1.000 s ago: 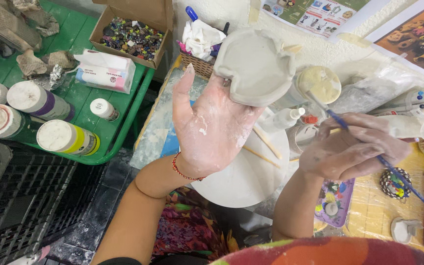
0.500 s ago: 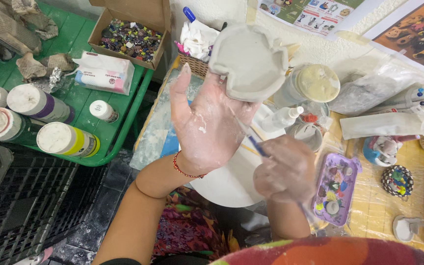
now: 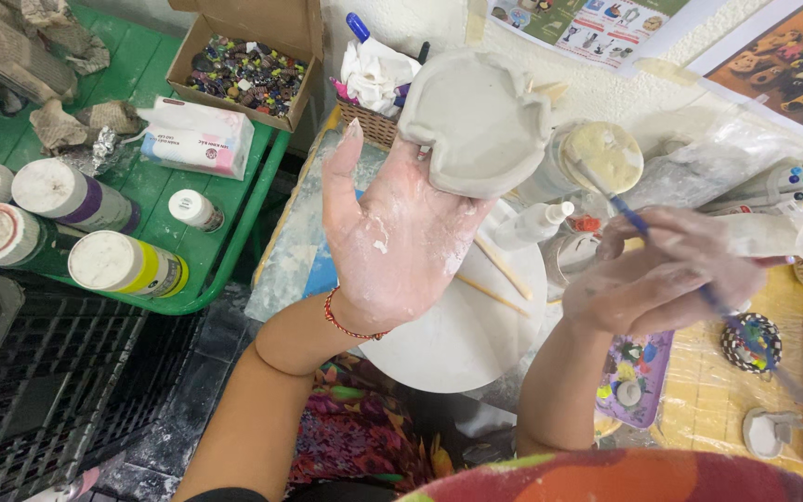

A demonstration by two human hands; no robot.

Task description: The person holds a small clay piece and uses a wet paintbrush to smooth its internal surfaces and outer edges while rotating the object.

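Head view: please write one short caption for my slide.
Left hand holds up a grey clay dish; right hand holds a blue paintbrush.

Left hand (image 3: 401,242) raised palm-up, fingers gripping; right hand (image 3: 666,279) curled in pinch

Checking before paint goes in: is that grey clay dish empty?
Empty: the clay dish, tilted toward the camera on the left hand, shows only bare grey inside.
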